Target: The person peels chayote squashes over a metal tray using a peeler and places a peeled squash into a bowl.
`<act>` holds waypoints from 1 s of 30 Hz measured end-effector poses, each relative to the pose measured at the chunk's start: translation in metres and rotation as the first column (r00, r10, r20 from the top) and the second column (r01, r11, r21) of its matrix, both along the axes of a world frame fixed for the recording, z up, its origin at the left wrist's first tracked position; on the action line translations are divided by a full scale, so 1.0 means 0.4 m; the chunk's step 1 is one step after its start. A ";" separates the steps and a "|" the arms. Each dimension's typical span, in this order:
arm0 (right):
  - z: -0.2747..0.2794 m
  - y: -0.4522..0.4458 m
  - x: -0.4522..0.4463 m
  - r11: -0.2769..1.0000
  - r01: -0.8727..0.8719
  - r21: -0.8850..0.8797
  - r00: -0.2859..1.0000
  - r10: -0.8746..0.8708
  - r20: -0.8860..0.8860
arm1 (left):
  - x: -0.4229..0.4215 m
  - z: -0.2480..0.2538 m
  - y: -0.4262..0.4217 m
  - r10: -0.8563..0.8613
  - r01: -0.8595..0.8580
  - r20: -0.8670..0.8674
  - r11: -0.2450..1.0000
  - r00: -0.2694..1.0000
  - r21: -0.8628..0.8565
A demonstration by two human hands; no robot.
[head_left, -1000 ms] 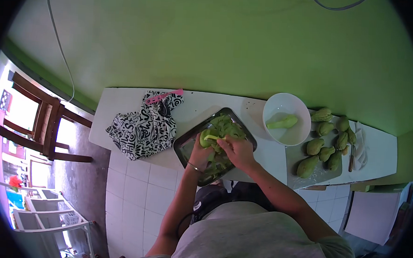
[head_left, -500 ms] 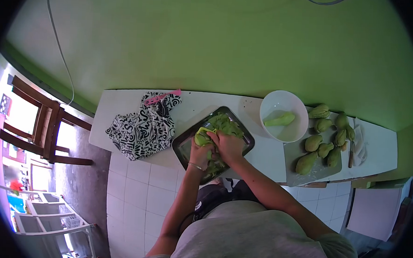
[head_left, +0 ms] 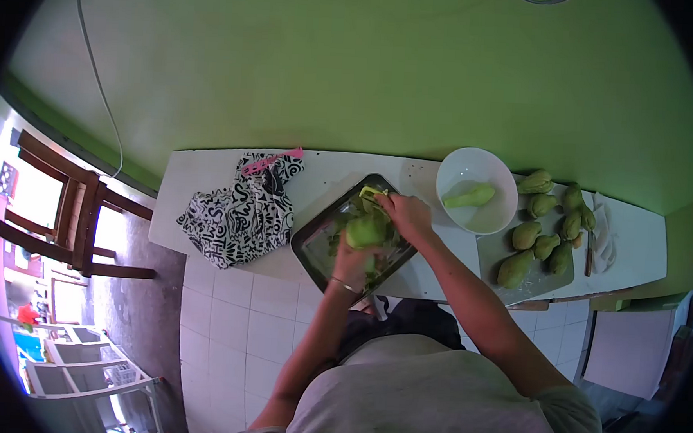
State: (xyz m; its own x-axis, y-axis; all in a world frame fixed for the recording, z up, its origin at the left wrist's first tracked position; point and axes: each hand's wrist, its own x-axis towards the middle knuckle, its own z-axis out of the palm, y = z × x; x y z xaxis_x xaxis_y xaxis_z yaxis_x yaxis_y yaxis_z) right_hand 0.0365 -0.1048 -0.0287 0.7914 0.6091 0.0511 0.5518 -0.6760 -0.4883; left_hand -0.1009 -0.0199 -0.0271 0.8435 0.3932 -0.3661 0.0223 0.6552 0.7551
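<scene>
Over a dark-rimmed metal tray (head_left: pixel 307 250) my left hand (head_left: pixel 352 265) grips a green vegetable (head_left: pixel 365 231), partly peeled and blurred by motion. My right hand (head_left: pixel 406 215) is closed on a yellow-green peeler (head_left: pixel 372 194), just above and right of the vegetable. Green peelings (head_left: pixel 335 241) lie in the tray, partly hidden by my hands. To the right of the tray stands a white bowl (head_left: pixel 477 162) holding one pale peeled vegetable (head_left: pixel 470 195).
Several unpeeled green vegetables (head_left: pixel 515 268) lie on a grey tray (head_left: pixel 537 290) at the right. Beyond them are a knife (head_left: pixel 589 260) and a white cloth (head_left: pixel 604 238). Black-and-white patterned fabric (head_left: pixel 240 219) lies at the left. A wooden chair (head_left: pixel 84 218) stands off the table's left end.
The peeler and my right hand have moved up and right, apart from my left hand. My left hand has shifted slightly right with the vegetable, and the tray has turned a little.
</scene>
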 end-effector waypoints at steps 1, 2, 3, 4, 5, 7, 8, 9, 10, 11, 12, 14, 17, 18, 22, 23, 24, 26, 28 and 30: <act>0.009 -0.006 0.018 0.999 -0.049 -0.001 0.999 0.049 -0.002 | 0.000 -0.018 0.031 -0.010 0.010 -0.005 0.999 1.000 0.034; 0.013 -0.009 0.027 0.995 -0.062 0.072 0.998 0.064 -0.025 | -0.001 -0.016 0.061 -0.020 0.021 -0.013 0.997 1.000 0.072; 0.010 -0.015 0.021 0.987 -0.071 0.146 0.995 0.080 -0.055 | -0.010 -0.016 0.083 -0.030 0.033 -0.030 0.993 0.999 0.110; 0.007 -0.016 0.012 0.973 -0.076 0.219 0.992 0.097 -0.086 | -0.014 -0.017 0.101 -0.053 0.049 0.021 0.984 0.998 0.172; 0.017 -0.015 0.000 0.971 -0.073 0.227 0.988 0.101 -0.116 | -0.018 0.006 0.109 -0.073 0.072 -0.002 0.978 0.997 0.194; 0.064 -0.018 -0.026 0.969 -0.065 0.238 0.979 0.108 -0.172 | -0.022 0.060 0.110 -0.113 0.120 -0.043 0.965 0.993 0.233; 0.086 -0.020 -0.040 0.972 -0.074 0.222 0.985 0.106 -0.137 | -0.019 0.060 0.109 -0.112 0.117 -0.036 0.972 0.993 0.205; 0.107 -0.020 -0.055 0.976 -0.083 0.203 0.989 0.105 -0.101 | -0.017 0.059 0.106 -0.109 0.112 -0.029 0.978 0.994 0.175; 0.117 -0.022 -0.063 0.978 -0.092 0.186 0.992 0.105 -0.065 | -0.014 0.059 0.104 -0.106 0.108 -0.021 0.983 0.994 0.147; 0.102 -0.025 -0.064 0.979 -0.098 0.178 0.993 0.107 -0.041 | -0.011 0.058 0.103 -0.094 0.098 -0.035 0.984 0.995 0.147; 0.076 -0.026 -0.061 0.980 -0.104 0.170 0.994 0.109 -0.018 | -0.008 0.055 0.100 -0.083 0.089 -0.049 0.985 0.995 0.148; 0.065 -0.032 -0.063 0.984 -0.096 0.151 0.995 0.101 -0.027 | -0.004 0.046 0.095 -0.068 0.077 -0.059 0.985 0.996 0.154; 0.088 -0.038 -0.065 0.988 -0.076 0.132 0.992 0.088 -0.088 | -0.003 0.032 0.088 -0.053 0.061 -0.049 0.983 0.997 0.175; 0.085 -0.039 -0.063 0.988 -0.080 0.135 0.992 0.093 -0.091 | -0.005 0.029 0.086 -0.047 0.055 -0.051 0.981 0.998 0.186; 0.125 -0.034 -0.064 0.994 -0.064 0.087 0.975 0.081 -0.206 | -0.005 0.029 0.087 -0.018 0.032 -0.086 0.986 0.996 0.167; 0.121 -0.035 -0.065 0.993 -0.065 0.094 0.977 0.083 -0.198 | -0.009 0.038 0.085 -0.035 0.041 -0.041 0.990 0.999 0.138; 0.115 -0.036 -0.062 0.993 -0.064 0.102 0.979 0.083 -0.188 | -0.011 0.049 0.084 -0.052 0.051 0.007 0.992 0.999 0.111; 0.108 -0.043 -0.059 0.992 -0.061 0.107 0.981 0.080 -0.179 | -0.017 0.076 0.081 -0.105 0.100 0.079 0.992 0.991 0.074; 0.105 -0.047 -0.058 0.992 -0.063 0.106 0.980 0.082 -0.183 | -0.022 0.105 0.080 -0.172 0.166 0.127 0.984 0.977 0.057; 0.107 -0.046 -0.065 0.990 -0.068 0.122 0.982 0.088 -0.168 | -0.022 0.123 0.073 -0.211 0.200 0.101 0.974 0.972 0.107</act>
